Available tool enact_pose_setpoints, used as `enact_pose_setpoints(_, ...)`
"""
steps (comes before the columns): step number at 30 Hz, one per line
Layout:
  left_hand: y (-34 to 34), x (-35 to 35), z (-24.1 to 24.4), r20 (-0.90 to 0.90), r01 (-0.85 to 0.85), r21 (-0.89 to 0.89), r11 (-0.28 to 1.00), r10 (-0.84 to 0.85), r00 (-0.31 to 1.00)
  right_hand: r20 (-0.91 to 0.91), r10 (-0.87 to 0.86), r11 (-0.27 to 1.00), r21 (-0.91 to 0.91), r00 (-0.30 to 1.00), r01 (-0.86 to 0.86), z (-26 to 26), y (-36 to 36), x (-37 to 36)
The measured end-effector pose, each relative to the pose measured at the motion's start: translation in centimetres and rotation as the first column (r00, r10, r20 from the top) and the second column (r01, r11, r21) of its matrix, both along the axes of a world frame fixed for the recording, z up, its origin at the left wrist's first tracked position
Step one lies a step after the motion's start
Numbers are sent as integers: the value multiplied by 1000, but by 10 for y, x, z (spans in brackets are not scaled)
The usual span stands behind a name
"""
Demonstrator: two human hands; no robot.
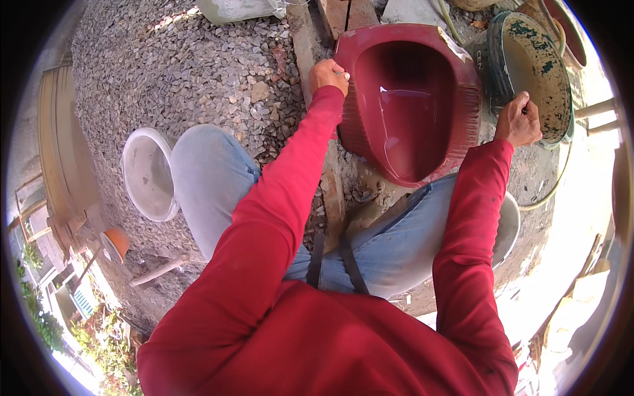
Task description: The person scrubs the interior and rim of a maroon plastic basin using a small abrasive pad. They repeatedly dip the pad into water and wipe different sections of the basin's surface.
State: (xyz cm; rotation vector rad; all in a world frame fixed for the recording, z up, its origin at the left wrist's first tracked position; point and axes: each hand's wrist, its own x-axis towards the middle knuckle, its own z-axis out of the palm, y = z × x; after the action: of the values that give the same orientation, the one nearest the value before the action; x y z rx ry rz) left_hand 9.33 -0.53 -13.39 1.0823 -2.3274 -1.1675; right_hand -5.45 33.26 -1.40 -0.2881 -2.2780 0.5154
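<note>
A dark red squat toilet pan [468,106] with ribbed sides lies in front of my knees, its deep bowl glossy and wet-looking. Beside its left edge is my left hand [329,76], fingers curled; a small dark thing seems to show by the thumb, too small to name. My right hand [520,119], also curled, is over the near rim of a dark green bucket [488,74]. Cloudy liquid stands in that bucket, and its inner wall is spattered with tan residue. Whether the right hand grips the rim or a small object is hidden by its fingers.
Grey gravel [198,74] spreads on the left. A white plaster-like bowl [148,173] stands by my left knee. Wooden boards [334,193] run beneath the pan. A hose [547,195] curves below the bucket. Farther left are a stick [158,271] and an orange pot [117,242].
</note>
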Motion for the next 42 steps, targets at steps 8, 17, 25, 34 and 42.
enact_pose_setpoints(8,7,6,-10,-18,-21,13,1000,21,1000,108,-3,1000,-1,994,3,20,-1,1)
enact_pose_setpoints(17,5,-4,23,244,-42,155,987,3,970,168,21,1000,-6,986,-20,24,7,0)
enact_pose_setpoints(25,-3,-7,25,269,-74,268,961,-1,963,123,4,998,64,992,-12,24,14,1)
enact_pose_setpoints(34,-2,2,10,117,-111,174,979,91,989,95,26,999,-36,995,-23,19,7,2)
enact_pose_setpoints(42,0,4,15,114,62,250,966,-94,989,97,-34,999,12,995,33,20,11,-2)
